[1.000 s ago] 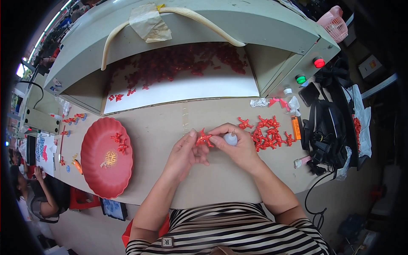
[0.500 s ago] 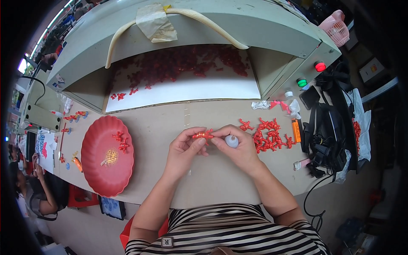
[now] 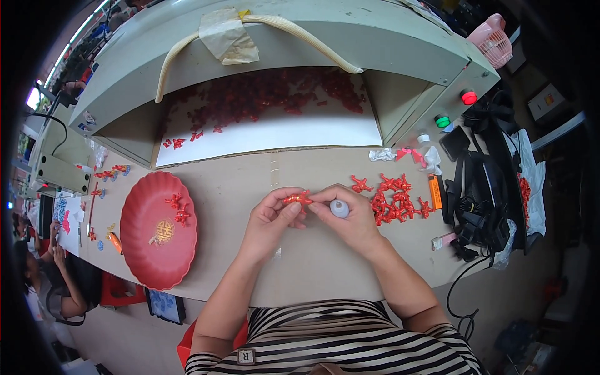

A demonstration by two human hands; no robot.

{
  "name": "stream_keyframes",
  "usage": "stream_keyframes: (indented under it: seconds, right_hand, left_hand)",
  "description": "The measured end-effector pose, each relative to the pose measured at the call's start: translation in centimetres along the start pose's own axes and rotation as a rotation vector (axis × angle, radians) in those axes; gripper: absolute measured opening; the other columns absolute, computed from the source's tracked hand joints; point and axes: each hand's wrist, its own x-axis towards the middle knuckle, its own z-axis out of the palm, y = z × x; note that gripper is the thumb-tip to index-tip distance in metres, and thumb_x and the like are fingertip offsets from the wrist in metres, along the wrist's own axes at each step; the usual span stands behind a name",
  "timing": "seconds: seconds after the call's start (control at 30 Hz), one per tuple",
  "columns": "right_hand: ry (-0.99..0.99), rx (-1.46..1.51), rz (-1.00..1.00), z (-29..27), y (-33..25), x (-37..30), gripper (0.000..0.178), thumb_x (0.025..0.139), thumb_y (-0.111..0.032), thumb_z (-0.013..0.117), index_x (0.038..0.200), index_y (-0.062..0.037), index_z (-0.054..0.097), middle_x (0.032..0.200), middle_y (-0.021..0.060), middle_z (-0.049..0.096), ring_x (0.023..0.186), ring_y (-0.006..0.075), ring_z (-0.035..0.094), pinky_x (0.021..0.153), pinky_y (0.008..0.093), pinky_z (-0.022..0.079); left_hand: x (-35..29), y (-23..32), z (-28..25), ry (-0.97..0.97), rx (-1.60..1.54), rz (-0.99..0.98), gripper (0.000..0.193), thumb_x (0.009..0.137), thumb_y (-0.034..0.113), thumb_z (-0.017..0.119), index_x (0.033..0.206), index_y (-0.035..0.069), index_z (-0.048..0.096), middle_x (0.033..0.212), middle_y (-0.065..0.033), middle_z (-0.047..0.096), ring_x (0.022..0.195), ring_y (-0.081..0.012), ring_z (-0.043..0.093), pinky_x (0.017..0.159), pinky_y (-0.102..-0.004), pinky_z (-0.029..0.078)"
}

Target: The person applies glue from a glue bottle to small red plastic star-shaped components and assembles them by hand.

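Turned lengthwise since a second ago, the red figure [image 3: 297, 199] is above the table [image 3: 312, 272]; I have left fingers [image 3: 288, 215] and right fingers [image 3: 323, 215] pinching it, probably for steadiness, pale bottle [image 3: 339, 209] tucked in right hand [image 3: 357, 228].

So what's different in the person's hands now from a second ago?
The left hand, its fingers spread low a second ago, has curled up to pinch the red figure, which has turned to lie more sideways. The right hand still grips the figure's other end and the small pale bottle. The figure pile and red dish stayed put.
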Motion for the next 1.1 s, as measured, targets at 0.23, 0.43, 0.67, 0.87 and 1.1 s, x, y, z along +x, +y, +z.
stream_keyframes:
  seconds: [0.23,0.43,0.67,0.87,1.1]
  right_hand:
    - [0.076,0.13,0.053,-0.3,-0.3,0.2,0.013,0.08,-0.004,0.062,0.093,-0.0019,0.063,0.085,0.0036,0.06,0.078,0.0094,0.056,0.068,0.0219,0.045]
    - [0.027,0.017,0.037,-0.6,-0.7,0.3,0.009,0.08,-0.004,0.061,0.088,-0.0007,0.063,0.085,0.0041,0.059,0.076,0.01,0.056,0.068,0.0221,0.046]
    - [0.039,0.011,0.038,-0.3,-0.4,0.2,0.009,0.081,-0.004,0.061,0.089,-0.0007,0.062,0.084,0.004,0.059,0.076,0.0099,0.057,0.068,0.0222,0.046]
    - [0.088,-0.008,-0.012,-2.0,0.0,0.5,0.014,0.083,-0.007,0.059,0.096,-0.0014,0.061,0.085,0.0034,0.059,0.075,0.0098,0.056,0.068,0.0217,0.045]
    - [0.59,0.252,-0.114,-5.7,-0.8,1.1,0.034,0.088,-0.029,0.055,0.107,-0.0009,0.056,0.084,0.0041,0.061,0.08,0.0082,0.055,0.072,0.0217,0.042]
  left_hand:
    - [0.0,-0.6,-0.4,-0.057,-0.046,-0.063,0.023,0.089,0.014,0.053,0.11,0.003,0.052,0.096,-0.0043,0.06,0.081,-0.0098,0.055,0.073,-0.0262,0.048]
    - [0.0,-0.6,-0.3,-0.109,0.015,-0.08,0.021,0.088,0.012,0.053,0.107,0.002,0.053,0.094,-0.0047,0.06,0.083,-0.0096,0.055,0.072,-0.0256,0.048]
    - [0.0,-0.9,-0.7,-0.114,0.017,-0.09,0.022,0.09,0.011,0.05,0.109,0.001,0.051,0.094,-0.0065,0.059,0.083,-0.012,0.056,0.072,-0.0292,0.049]
    - [0.1,-0.7,0.4,-0.067,0.167,-0.005,0.024,0.088,0.014,0.055,0.107,0.0,0.054,0.093,-0.0064,0.06,0.081,-0.0123,0.057,0.072,-0.0276,0.048]
    - [0.3,-1.5,1.9,-0.115,1.061,0.367,0.024,0.081,0.015,0.061,0.102,0.002,0.061,0.08,-0.0081,0.062,0.08,-0.0192,0.053,0.079,-0.0314,0.044]
